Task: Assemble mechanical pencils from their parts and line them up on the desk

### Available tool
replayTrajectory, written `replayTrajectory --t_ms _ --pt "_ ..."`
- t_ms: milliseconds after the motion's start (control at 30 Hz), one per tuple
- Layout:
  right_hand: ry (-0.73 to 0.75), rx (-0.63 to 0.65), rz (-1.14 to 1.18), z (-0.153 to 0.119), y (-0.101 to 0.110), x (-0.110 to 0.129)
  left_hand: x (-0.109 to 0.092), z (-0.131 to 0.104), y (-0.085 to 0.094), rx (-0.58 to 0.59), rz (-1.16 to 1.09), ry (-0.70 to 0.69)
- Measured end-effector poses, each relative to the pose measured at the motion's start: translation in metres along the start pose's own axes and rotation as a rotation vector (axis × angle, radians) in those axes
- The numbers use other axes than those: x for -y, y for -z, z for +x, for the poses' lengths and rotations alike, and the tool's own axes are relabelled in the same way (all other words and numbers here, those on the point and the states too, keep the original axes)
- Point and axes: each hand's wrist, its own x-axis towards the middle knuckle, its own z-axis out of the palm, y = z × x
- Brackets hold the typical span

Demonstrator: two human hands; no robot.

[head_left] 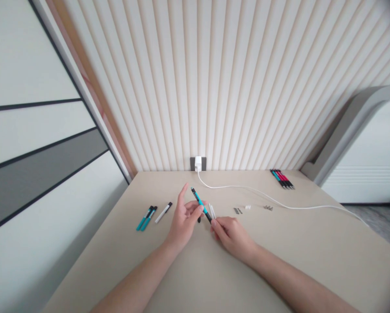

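Note:
Both of my hands hold one teal and black pen (199,201) above the table, tilted with its clip end up and to the left. My left hand (184,216) pinches the teal barrel between thumb and fingers, its index finger raised. My right hand (230,232) grips the black lower end, hiding the tip. Behind the hands lie thin white refills (212,211), partly covered. A small black piece (199,220) shows between the hands on the table. Left of my left hand lie two teal pen barrels (146,218) and a white one (163,213) with black ends.
Small grey springs or metal parts (237,211), white pieces (247,207) and silver tips (268,208) lie on the right of the table (188,282). Several teal and red pens (282,179) lie at the back right. A white cable (247,187) runs from a charger (198,163).

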Motion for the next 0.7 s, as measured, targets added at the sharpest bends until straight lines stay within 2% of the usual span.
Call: replayTrajectory --t_ms 233,500,700 --pt "0.177 0.028 -0.125 -0.003 0.002 0.005 -0.007 0.001 0.004 0.141 0.054 0.019" --pt "0.156 -0.002 -0.071 -0.003 0.001 0.010 -0.013 0.001 0.003 0.221 0.045 0.054" --pt "0.184 0.005 -0.051 -0.002 0.001 0.010 -0.010 -0.001 0.002 0.305 0.023 0.062"
